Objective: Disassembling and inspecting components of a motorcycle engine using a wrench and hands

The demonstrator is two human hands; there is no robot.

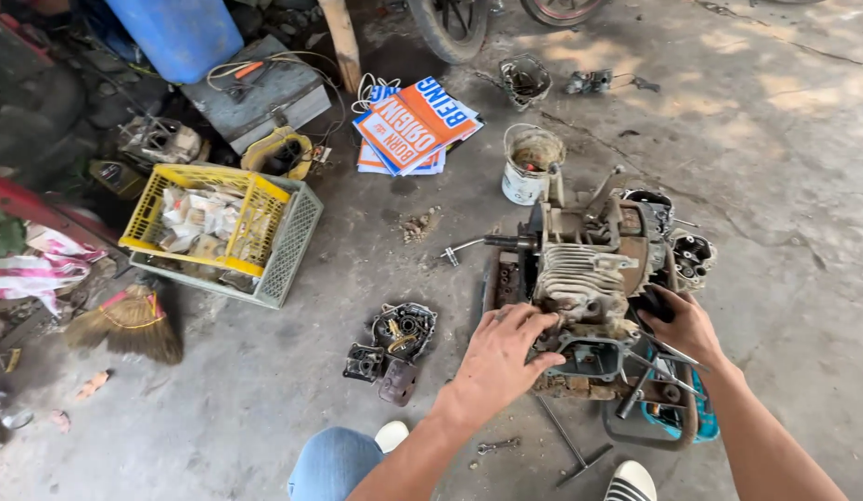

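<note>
Grey concrete floor (774,167), littered workshop; left hand (501,357) rests flat on engine (584,278), right hand (686,325) clenches black handle (652,304).

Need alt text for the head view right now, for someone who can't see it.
Both hands work on a dismantled finned engine on a concrete floor: left hand rests on its casing, right hand grips a dark handle. Loose engine parts, a paint can and a yellow crate lie nearby.

Stained concrete floor (774,167) strewn with parts

An engine block (584,278) sits at four o'clock, a white bucket (529,167) at one, orange-and-blue printed bags (415,125) at twelve, a yellow crate (218,227) at nine, a broom (130,323) beside it
</note>
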